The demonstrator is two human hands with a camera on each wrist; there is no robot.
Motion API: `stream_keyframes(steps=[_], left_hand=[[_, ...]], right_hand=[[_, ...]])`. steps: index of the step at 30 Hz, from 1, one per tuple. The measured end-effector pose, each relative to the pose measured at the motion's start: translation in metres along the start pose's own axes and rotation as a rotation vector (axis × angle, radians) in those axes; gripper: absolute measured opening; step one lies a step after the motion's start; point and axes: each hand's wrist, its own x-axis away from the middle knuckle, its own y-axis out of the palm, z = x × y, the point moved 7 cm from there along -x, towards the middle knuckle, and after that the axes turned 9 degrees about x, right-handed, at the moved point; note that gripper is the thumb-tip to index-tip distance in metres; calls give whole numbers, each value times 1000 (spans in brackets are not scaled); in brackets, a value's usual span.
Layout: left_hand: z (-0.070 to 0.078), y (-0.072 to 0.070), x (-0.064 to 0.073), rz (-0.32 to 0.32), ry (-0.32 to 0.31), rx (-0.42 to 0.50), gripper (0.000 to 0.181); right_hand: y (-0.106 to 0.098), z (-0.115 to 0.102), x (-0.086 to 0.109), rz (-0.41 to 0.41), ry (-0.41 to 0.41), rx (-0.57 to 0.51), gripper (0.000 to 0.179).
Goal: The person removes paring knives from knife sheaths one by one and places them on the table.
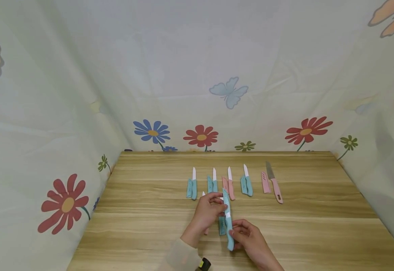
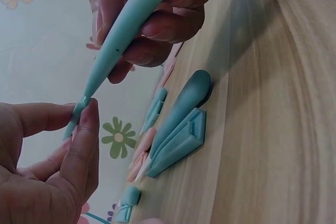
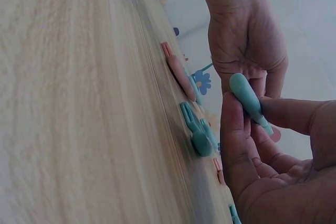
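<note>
Between my hands is a small teal-handled knife (image 1: 229,235), raised over the table with its far end tipped away from me. My left hand (image 1: 206,212) pinches the teal sheath (image 1: 225,197) at that far end between thumb and fingers. A short strip of white blade shows between sheath and handle. My right hand (image 1: 252,238) grips the handle, thumb on one side and fingers on the other, as the right wrist view also shows. Below them lies another teal sheath (image 1: 222,226), beside a teal knife (image 2: 184,98). A pink knife (image 1: 206,232) is mostly hidden behind my left hand.
Farther back on the wooden table (image 1: 143,226) is a row of knives with sheaths beside them: several teal ones, a pink one (image 1: 231,190) with a white blade, and a longer pink one (image 1: 277,190) with a grey blade. A flowered cloth (image 1: 170,75) encloses the table's back and sides.
</note>
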Motion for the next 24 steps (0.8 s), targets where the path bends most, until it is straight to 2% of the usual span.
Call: stream_keyframes(steps=[13,24], left_hand=[[-1,1,-4,-7,-9,-1,38],[0,0,-4,22,-19,7,38]], right_hand=[[-3,0,6,-8,9,0,43],[-1,7,12,-39,14,28,45]])
